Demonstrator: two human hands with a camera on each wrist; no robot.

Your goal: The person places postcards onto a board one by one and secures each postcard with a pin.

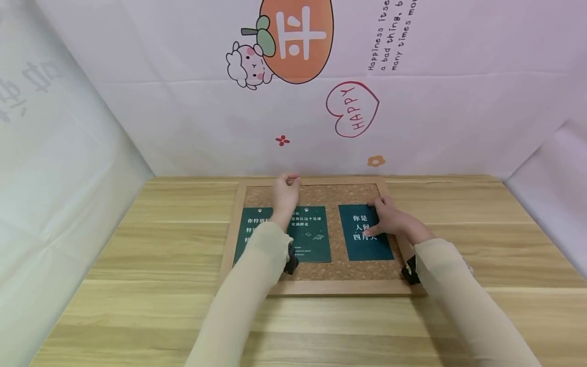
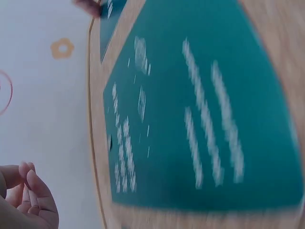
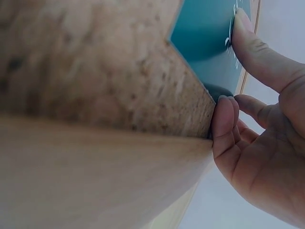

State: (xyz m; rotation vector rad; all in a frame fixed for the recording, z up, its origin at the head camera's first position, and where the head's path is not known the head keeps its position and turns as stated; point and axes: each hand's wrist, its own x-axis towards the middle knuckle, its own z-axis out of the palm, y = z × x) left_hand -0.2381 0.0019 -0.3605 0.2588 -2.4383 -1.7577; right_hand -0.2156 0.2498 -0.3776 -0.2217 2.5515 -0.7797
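Observation:
On a wood-framed corkboard (image 1: 316,288) lie dark green cards with white lettering. My right hand (image 1: 392,219) holds the rightmost card (image 1: 357,247). In the right wrist view its thumb (image 3: 259,55) lies on the card's face and the other fingertips (image 3: 223,117) meet its edge beside the frame. My left hand (image 1: 285,196) is raised over the board's top edge, thumb and fingertips pinched together. A pale sliver shows between them in the left wrist view, too small to identify. Below that hand are the middle card (image 1: 316,244) and the left card (image 1: 249,216), partly hidden by the arm.
A pushpin (image 1: 306,209) marks the middle card's top, and another pushpin (image 1: 260,210) the left card's top. The board lies on a wood-grain table (image 1: 183,244). Behind it hangs a white printed cloth (image 1: 206,127), close to the board's far edge.

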